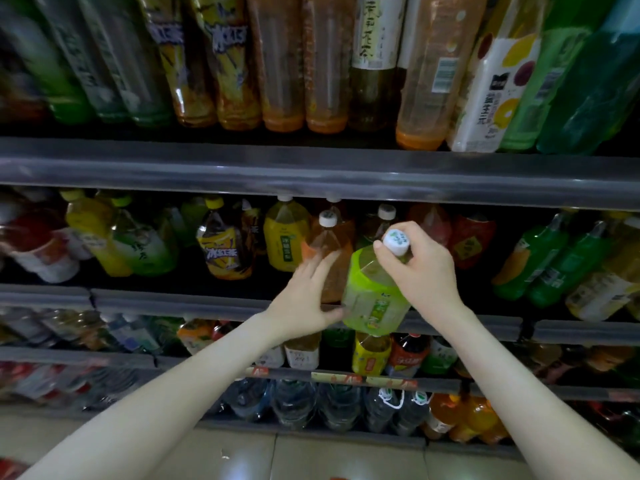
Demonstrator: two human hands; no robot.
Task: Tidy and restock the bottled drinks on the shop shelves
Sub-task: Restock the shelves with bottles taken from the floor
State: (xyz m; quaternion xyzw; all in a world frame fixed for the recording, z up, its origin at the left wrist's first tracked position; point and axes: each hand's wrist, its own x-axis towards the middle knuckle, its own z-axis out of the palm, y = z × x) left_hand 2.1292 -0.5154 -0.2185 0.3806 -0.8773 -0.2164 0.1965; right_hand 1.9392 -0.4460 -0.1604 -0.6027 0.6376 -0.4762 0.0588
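The right grip (423, 271) pinches the white cap (397, 242) and neck of a green-labelled bottle (374, 299) of pale drink, thumb on the near-left side of the cap and the other fingers curled round its far side. The bottle hangs below and to the left of this grip, tilted with its cap up and to the right. Its base overlaps the front rail of the middle shelf (180, 301), so the bottle sits at the shelf's front edge rather than back in a row.

Just left of the bottle, the left grip (306, 299) is spread flat with straight fingers. Its fingertips lie against an amber bottle (329, 251) standing behind, and its thumb reaches to the lower left side of the green-labelled bottle. Whether the thumb touches it is unclear.

Farther left of both grips stand a yellow-labelled bottle (284, 239) and a dark bottle with a black and yellow label (225, 252). To the right of the right grip are red-labelled bottles (472, 242) and then green bottles (557, 265).

Above the grips, the upper shelf rail (311, 169) carries a row of tall bottles (325, 64). Below the grips are a lower shelf with smaller bottles (371, 355), then clear water bottles (294, 401), then the tiled floor (311, 459).
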